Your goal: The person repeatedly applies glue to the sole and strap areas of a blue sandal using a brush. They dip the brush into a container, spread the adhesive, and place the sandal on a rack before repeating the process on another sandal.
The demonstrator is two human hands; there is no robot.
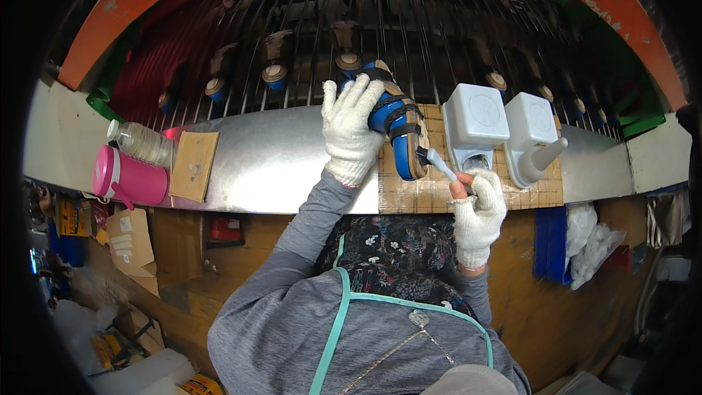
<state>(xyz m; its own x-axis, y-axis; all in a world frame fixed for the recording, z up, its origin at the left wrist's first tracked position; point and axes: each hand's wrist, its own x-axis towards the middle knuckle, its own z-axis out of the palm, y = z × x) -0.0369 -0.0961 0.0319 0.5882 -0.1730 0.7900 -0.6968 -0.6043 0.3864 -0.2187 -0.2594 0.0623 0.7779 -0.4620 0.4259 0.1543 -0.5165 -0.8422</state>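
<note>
My left hand (352,132), in a white knit glove, grips a blue shoe last (401,155) from its left side. Black straps cross the last, and a tan sole edge shows along its right side. In my right hand (479,212), gloved with bare fingertips, is a small brush (442,166) with a pale handle. Its dark bristles touch the sole edge near the last's near end. Right of the brush stands a white plastic container (477,118) with an opening at its front. Beside it is a second white container (531,121) with a cone-shaped spout.
Beyond the metal bench (270,157) a rack of rods (311,51) carries several more lasts. A pink jug (135,175), a clear bottle (146,140) and a brown board (194,166) occupy the left end. A blue bin (550,245) with plastic bags sits below at right.
</note>
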